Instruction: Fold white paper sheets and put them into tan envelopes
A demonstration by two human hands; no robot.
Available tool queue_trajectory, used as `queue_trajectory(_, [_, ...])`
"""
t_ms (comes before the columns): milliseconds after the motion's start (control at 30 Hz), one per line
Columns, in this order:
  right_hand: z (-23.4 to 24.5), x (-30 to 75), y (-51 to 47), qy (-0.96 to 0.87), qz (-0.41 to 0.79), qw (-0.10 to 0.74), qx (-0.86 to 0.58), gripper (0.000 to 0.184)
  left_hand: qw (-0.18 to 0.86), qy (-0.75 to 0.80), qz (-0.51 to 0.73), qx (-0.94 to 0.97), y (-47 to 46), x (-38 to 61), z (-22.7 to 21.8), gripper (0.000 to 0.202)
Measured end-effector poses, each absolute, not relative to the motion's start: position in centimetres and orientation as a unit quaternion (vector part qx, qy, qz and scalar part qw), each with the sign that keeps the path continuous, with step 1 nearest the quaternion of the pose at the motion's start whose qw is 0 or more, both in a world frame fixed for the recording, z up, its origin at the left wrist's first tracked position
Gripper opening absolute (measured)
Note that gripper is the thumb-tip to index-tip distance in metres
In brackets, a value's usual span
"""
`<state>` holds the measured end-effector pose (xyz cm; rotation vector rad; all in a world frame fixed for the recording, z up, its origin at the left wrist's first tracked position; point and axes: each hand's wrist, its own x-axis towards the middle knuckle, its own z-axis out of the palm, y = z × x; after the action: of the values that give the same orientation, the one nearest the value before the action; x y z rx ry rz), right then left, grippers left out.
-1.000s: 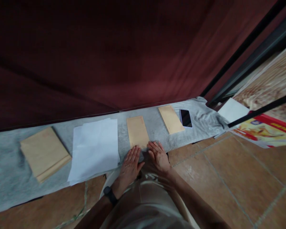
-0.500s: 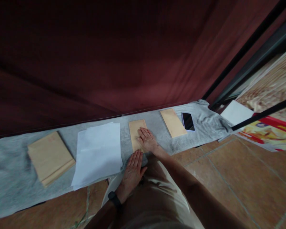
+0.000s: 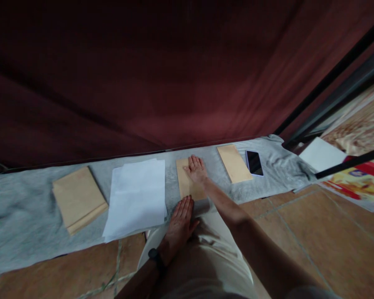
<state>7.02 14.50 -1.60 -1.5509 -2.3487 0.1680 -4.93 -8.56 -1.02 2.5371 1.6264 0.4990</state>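
A tan paper envelope lies on the grey cloth in front of me. My right hand rests flat on its upper right part, fingers stretched out and partly covering it. My left hand lies with fingers extended at the envelope's near edge, fingertips touching its lower left corner; a dark watch is on that wrist. Left of the envelope is a stack of white paper sheets. To the right lies a flat pile of similar tan envelopes.
A larger stack of brown envelopes sits at the left on the grey cloth. A phone lies at the right. Behind the narrow surface hangs a dark red curtain. Black bars and a colourful printed box stand far right.
My right hand has slid from the envelope's middle toward its far right edge. The left hand stays near the lower edge. The whole view has shifted slightly.
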Motion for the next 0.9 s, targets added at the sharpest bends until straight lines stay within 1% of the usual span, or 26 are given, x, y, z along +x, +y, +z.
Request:
queue_trajectory(233, [-1.4, 4.8, 12.6, -0.862, 0.068, 0.15, -0.479, 0.059, 0.029, 0.52, 0.171, 0.837, -8.5, -5.1, -1.4, 0.076])
queue_trajectory(400, [-1.8, 4.0, 11.3, -0.873, 0.07, 0.154, -0.458, 0.058, -0.005, 0.511, 0.173, 0.842, -8.4, -5.2, -1.9, 0.077])
queue_trajectory(467, [-1.9, 4.1, 11.2, -0.866, 0.065, 0.159, -0.469, 0.059, -0.014, 0.509, 0.172, 0.843, -8.3, -5.3, -2.1, 0.079])
queue_trajectory(700, [-2.0, 5.5, 12.4, -0.787, 0.05, 0.202, -0.581, 0.068, -0.008, 0.51, 0.165, 0.844, -8.4, -5.2, -1.6, 0.078])
queue_trajectory(900, [-2.3, 6.3, 11.8, -0.775, 0.016, 0.212, -0.595, 0.066, -0.019, 0.507, 0.179, 0.843, -8.4, -5.3, -2.0, 0.078])
